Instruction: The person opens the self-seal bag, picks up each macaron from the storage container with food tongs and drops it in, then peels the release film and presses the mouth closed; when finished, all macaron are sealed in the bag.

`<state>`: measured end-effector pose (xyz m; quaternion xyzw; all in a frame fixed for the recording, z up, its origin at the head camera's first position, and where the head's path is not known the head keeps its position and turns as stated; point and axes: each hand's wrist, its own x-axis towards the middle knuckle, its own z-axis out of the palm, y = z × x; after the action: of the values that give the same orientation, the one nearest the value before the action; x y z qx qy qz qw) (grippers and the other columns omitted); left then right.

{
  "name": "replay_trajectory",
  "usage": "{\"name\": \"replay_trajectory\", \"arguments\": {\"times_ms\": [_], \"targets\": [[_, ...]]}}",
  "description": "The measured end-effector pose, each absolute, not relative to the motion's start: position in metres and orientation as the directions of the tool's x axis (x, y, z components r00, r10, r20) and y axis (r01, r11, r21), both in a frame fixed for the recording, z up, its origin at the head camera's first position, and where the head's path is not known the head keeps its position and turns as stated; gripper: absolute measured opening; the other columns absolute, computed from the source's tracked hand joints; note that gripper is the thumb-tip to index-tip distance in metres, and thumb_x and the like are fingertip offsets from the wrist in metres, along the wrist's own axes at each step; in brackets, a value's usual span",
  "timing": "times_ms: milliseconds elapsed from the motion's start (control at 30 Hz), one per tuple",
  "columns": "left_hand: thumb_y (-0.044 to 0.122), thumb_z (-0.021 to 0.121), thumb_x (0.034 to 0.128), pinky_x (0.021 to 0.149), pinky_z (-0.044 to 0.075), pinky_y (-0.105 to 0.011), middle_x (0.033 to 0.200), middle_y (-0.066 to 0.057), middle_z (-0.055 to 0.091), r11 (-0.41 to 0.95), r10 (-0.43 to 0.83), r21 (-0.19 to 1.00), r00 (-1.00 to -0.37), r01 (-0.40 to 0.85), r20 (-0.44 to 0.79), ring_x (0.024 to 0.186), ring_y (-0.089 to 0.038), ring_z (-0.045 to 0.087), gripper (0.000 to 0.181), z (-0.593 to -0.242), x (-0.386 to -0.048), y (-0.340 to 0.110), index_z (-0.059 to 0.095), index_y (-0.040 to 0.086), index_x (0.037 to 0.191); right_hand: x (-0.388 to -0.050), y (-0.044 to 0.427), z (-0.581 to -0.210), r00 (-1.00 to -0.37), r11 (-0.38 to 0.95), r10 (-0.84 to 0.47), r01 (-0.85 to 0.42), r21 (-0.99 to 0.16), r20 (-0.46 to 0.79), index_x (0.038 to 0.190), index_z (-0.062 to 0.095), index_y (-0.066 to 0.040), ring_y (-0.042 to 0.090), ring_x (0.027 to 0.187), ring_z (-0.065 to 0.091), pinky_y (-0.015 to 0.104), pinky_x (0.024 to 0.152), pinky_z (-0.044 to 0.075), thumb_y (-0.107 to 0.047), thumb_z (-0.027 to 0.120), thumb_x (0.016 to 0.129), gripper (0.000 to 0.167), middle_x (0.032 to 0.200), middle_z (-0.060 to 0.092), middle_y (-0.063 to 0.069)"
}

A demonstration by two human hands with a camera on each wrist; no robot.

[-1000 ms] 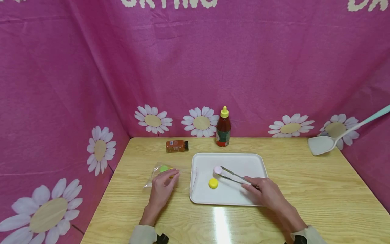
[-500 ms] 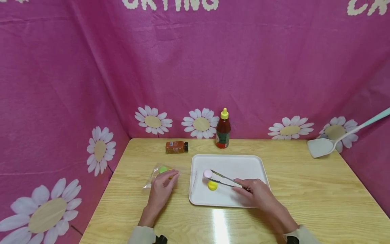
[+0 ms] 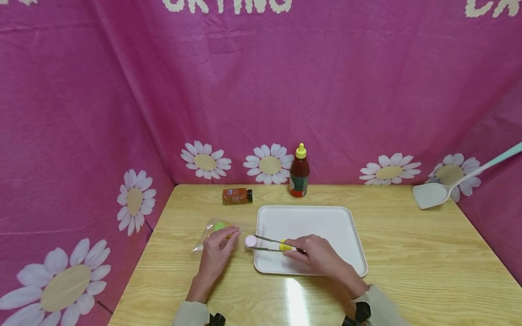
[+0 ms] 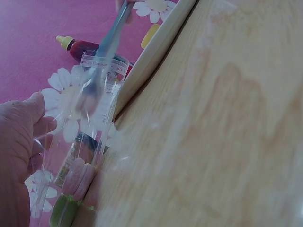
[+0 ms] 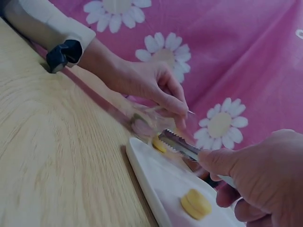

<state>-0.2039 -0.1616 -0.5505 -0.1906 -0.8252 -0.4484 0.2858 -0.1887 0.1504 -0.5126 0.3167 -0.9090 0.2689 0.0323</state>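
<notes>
My left hand (image 3: 217, 251) pinches the edge of a clear plastic bag (image 4: 102, 78) lying left of the tray. Inside the bag are a green macaron (image 4: 64, 210) and a pink macaron (image 4: 79, 178); a yellow one (image 5: 159, 144) shows near the tong tips. With my right hand (image 3: 320, 254) I hold metal tongs (image 3: 271, 240), their tips around a lilac macaron (image 3: 250, 241) at the bag's mouth, over the tray's left edge. A yellow macaron (image 5: 195, 204) lies on the white tray (image 3: 314, 222), partly covered by the tongs in the head view.
Behind the bag a spice jar (image 3: 236, 196) lies on its side. A red sauce bottle (image 3: 299, 174) with a yellow cap stands behind the tray. At the back right rests a white spatula (image 3: 432, 194). Pink cloth (image 3: 261, 90) walls the table's back and sides.
My right hand has moved left with the tongs, carrying the lilac macaron from above the tray to the bag's mouth. My left hand has stayed in place.
</notes>
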Motion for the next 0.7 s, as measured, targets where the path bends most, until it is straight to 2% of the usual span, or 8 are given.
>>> {"name": "replay_trajectory", "arguments": {"times_ms": [67, 167, 400, 533, 700], "targets": [[0.007, 0.082, 0.0905, 0.088, 0.060, -0.046, 0.105, -0.006, 0.080, 0.524, 0.062, 0.625, -0.757, 0.579, 0.650, 0.102, -0.025, 0.076, 0.014, -0.551, -0.204, -0.162, 0.082, 0.004, 0.104, -0.192, 0.143, -0.512, -0.779, 0.639, -0.584, -0.614, -0.464, 0.226, 0.117, 0.080, -0.014, 0.007, 0.075, 0.063, 0.027, 0.061, 0.049, -0.040, 0.068, 0.101, 0.032, 0.081, 0.073, -0.009], [0.006, 0.082, 0.0901, 0.089, 0.059, -0.044, 0.106, -0.006, 0.080, 0.524, 0.066, 0.619, -0.752, 0.585, 0.655, 0.102, -0.025, 0.076, 0.014, -0.553, -0.204, -0.162, 0.082, 0.005, 0.104, -0.196, 0.135, -0.512, -0.750, 0.617, -0.622, -0.646, -0.449, 0.226, 0.117, 0.080, -0.013, 0.012, 0.090, 0.073, 0.033, 0.070, 0.057, -0.039, 0.068, 0.102, 0.032, 0.102, 0.080, -0.002], [0.007, 0.080, 0.0919, 0.089, 0.060, -0.044, 0.107, -0.004, 0.080, 0.521, 0.070, 0.631, -0.766, 0.575, 0.639, 0.104, -0.024, 0.075, 0.013, -0.553, -0.204, -0.163, 0.082, 0.007, 0.105, -0.202, 0.124, -0.509, -0.747, 0.614, -0.643, -0.636, -0.467, 0.170, 0.121, 0.079, -0.015, 0.011, 0.096, 0.072, 0.039, 0.080, 0.059, -0.040, 0.066, 0.103, 0.034, 0.108, 0.080, -0.003], [0.007, 0.080, 0.0923, 0.090, 0.060, -0.046, 0.108, -0.004, 0.080, 0.520, 0.070, 0.642, -0.777, 0.564, 0.626, 0.105, -0.025, 0.075, 0.013, -0.552, -0.204, -0.163, 0.082, 0.005, 0.105, -0.204, 0.121, -0.509, -0.743, 0.612, -0.652, -0.633, -0.473, 0.151, 0.119, 0.079, -0.016, 0.009, 0.095, 0.071, 0.039, 0.079, 0.058, -0.039, 0.066, 0.103, 0.031, 0.107, 0.079, -0.005], [0.007, 0.080, 0.0922, 0.090, 0.061, -0.046, 0.108, -0.004, 0.080, 0.523, 0.070, 0.650, -0.787, 0.552, 0.612, 0.106, -0.026, 0.075, 0.013, -0.551, -0.204, -0.163, 0.082, 0.003, 0.104, -0.206, 0.119, -0.511, -0.734, 0.605, -0.664, -0.640, -0.474, 0.144, 0.115, 0.079, -0.018, 0.004, 0.087, 0.066, 0.032, 0.072, 0.055, -0.038, 0.067, 0.103, 0.026, 0.096, 0.076, -0.011]]}}
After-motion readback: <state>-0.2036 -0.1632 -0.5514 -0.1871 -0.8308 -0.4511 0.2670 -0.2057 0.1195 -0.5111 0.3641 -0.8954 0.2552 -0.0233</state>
